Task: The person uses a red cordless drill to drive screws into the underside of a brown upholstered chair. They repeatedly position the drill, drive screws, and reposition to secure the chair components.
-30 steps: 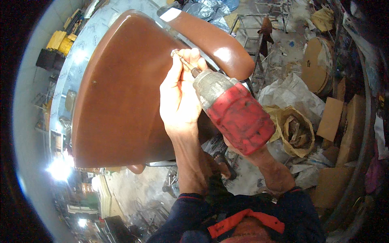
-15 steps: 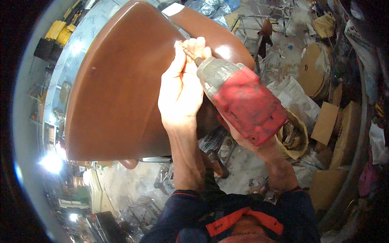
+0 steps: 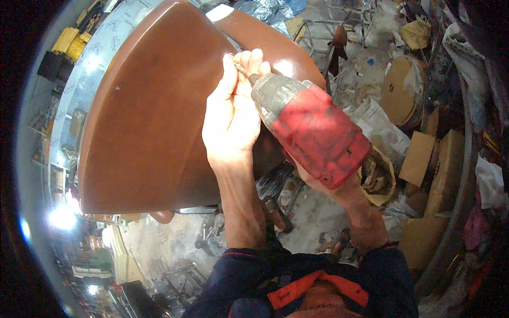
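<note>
In my right hand (image 3: 343, 185) is a red cordless impact driver (image 3: 321, 135) with a worn grey nose, its body hiding most of my fingers. A thin bit (image 3: 243, 70) sticks out of the nose toward the upper left. My left hand (image 3: 233, 116) is palm up, thumb and fingertips closed about the bit's far end; whatever small piece they pinch there is too glare-lit to name. Both hands are at the right edge of a large brown, smooth upholstered seat piece (image 3: 151, 122). Behind my left fingertips lies a second rounded brown part (image 3: 270, 40).
On the right stand cardboard pieces (image 3: 416, 159), a round brown disc (image 3: 400, 90), an open yellowish sack (image 3: 379, 180) and white plastic sheeting (image 3: 384, 130). Metal frames (image 3: 344, 21) are at the back. A blue-white covered surface (image 3: 95, 74) lies beyond the seat piece's left side. Scraps litter the floor.
The whole view has shifted slightly, so hands, driver and brown piece appear a little farther left. My grip on the driver and the pinch at the bit look the same.
</note>
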`<state>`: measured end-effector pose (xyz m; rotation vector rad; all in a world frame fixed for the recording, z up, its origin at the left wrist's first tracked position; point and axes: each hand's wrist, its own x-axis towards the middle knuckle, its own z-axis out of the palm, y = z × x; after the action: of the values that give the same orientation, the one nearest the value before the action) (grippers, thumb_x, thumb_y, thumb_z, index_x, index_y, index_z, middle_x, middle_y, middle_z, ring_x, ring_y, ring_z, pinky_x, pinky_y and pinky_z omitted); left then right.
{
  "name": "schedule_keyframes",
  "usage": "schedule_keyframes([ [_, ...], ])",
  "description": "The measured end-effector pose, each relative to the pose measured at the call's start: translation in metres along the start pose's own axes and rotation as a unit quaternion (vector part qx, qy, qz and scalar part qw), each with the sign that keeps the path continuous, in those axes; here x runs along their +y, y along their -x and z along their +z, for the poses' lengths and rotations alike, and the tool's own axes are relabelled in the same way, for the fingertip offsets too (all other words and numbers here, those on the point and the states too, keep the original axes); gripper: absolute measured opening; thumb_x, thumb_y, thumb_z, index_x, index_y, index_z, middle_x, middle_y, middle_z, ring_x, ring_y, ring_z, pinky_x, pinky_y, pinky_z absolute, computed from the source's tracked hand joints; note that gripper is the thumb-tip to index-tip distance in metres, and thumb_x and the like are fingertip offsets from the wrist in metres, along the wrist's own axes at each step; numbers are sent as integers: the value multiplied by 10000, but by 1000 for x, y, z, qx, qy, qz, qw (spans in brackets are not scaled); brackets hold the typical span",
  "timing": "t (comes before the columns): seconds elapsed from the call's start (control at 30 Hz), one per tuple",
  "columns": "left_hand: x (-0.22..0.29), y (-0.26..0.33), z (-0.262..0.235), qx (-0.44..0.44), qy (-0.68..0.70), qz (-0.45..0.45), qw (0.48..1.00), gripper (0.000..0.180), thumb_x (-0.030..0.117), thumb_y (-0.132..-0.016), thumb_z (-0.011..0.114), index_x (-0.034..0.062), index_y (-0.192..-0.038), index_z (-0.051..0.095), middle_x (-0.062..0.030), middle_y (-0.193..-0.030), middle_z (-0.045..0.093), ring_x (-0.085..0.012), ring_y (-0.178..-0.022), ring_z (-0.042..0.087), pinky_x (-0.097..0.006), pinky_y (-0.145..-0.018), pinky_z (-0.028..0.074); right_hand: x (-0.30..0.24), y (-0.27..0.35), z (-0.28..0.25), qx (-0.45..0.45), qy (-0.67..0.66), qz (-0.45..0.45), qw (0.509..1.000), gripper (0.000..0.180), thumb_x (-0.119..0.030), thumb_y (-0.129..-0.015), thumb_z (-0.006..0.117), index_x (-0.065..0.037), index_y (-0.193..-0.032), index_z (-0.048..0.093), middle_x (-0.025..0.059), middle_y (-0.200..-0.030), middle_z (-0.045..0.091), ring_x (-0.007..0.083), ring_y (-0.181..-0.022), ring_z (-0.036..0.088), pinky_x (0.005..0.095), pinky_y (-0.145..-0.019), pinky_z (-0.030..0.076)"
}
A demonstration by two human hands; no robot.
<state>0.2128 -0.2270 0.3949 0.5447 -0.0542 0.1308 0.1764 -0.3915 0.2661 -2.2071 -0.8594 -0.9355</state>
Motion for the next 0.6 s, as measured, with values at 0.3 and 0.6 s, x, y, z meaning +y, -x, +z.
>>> schedule_keyframes([
  [0.3, 0, 2, 2, -12, -4, 4, 1000, 243, 192, -1032, 565, -23, -1144, 576, -137, -1125, 634, -270, -1154, 606, -440, -1006, 509, 0, 7, 5, -44, -105, 75, 991, 861, -315, -602, 926, -102, -1281, 441, 88, -1231, 595, 267, -1165, 548, 432, -1034, 365],
  [0.6, 1, -2, -2, -44, -18, -4, 999, 245, 195, -1040, 550, -22, -1154, 570, -148, -1160, 634, -264, -1113, 616, -411, -992, 513, -1, 8, 0, -85, -163, 96, 978, 993, -212, -598, 949, -108, -1339, 297, 81, -1323, 529, 235, -1229, 520, 417, -1091, 357],
])
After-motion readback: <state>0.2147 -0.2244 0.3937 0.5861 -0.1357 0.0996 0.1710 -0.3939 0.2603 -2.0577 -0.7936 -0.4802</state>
